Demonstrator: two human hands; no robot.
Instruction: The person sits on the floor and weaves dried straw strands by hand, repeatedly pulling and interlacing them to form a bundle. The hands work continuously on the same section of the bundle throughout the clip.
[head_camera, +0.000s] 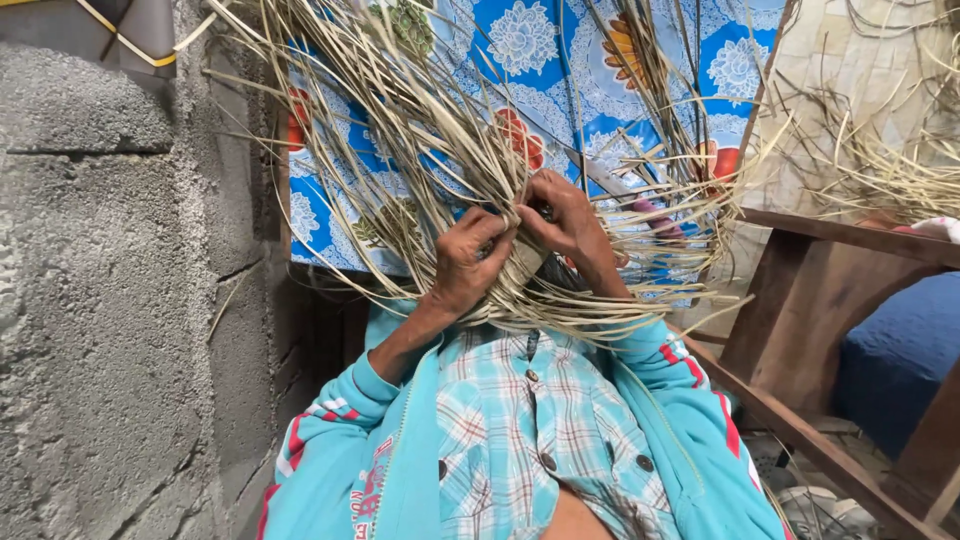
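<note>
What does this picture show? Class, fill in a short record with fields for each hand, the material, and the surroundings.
Left hand: gripping the woven part of the pale dry straw strips
Right hand: fingers pinching strips beside the left hand
Straw: loose ends fan upward and outward
Behind: blue floral cloth
Left side: grey rough concrete wall
Right side: brown wooden frame

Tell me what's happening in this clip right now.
A person in a turquoise jacket and plaid shirt works a bundle of long dry straw-like strands with both bare hands. The left hand and the right hand both pinch strands where they gather, close together. A blue flowered cloth hangs behind, a rough concrete wall stands on the left.
</note>
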